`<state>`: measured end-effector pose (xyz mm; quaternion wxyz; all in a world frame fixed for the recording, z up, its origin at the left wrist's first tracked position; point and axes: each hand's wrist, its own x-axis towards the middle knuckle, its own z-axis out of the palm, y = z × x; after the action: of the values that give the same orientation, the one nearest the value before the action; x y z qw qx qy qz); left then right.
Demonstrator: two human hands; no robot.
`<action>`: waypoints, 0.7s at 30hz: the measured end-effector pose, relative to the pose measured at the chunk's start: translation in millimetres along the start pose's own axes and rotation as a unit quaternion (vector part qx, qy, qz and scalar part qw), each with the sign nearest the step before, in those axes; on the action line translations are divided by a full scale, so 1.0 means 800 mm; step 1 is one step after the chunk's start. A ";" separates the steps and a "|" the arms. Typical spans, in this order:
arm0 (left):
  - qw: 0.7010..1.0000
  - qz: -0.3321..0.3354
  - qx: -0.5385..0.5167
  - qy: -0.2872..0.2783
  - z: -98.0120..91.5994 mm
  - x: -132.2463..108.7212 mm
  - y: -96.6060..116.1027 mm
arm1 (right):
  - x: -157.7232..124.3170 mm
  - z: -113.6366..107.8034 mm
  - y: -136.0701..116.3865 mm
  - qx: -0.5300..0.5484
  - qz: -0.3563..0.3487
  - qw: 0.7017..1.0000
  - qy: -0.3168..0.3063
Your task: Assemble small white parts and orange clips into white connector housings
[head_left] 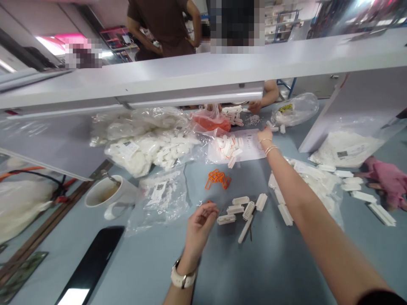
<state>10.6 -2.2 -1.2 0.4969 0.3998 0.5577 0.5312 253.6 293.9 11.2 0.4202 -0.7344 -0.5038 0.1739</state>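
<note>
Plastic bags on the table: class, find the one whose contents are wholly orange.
The bag at the far middle, just under the shelf; the other bags hold mainly white pieces.

Table (270, 262) pale blue-grey. Connectors (241, 200) white. Clips (218, 178) orange. Mug (124, 192) white, drink inside tan-brown. Phone (92, 262) glossy black. Watch (182, 277) strap white. Bangles (270, 148) gold. Bags (149, 144) clear, white parts inside. Labels (159, 188) white with black QR squares. Smaller bag (211, 123) orange-red. Cloth (389, 180) pink. Shelf (203, 72) white-grey. Co-worker's shirt (165, 21) dark brown. Cable (22, 171) orange.
</note>
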 end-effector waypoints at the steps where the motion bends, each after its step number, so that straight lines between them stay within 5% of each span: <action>1: 1.000 -0.003 0.002 0.000 -0.001 0.000 -0.001 | 0.009 -0.012 0.009 -0.031 0.011 0.999 -0.006; 7: 1.000 0.004 0.018 0.010 -0.007 0.001 -0.016 | 0.041 -0.048 0.045 -0.164 -0.012 0.984 -0.064; 15: 0.997 -0.021 0.068 -0.003 -0.016 -0.002 -0.005 | 0.069 -0.032 0.065 -0.353 -0.113 0.922 -0.112; 21: 0.997 -0.018 0.080 0.003 -0.017 0.000 -0.008 | 0.069 -0.029 0.071 -0.347 -0.102 0.925 -0.119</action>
<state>-1.8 -5.8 -8.1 0.4709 0.4271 0.6068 0.4770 327.0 324.4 -10.8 0.0915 -0.7528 -0.6512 0.0306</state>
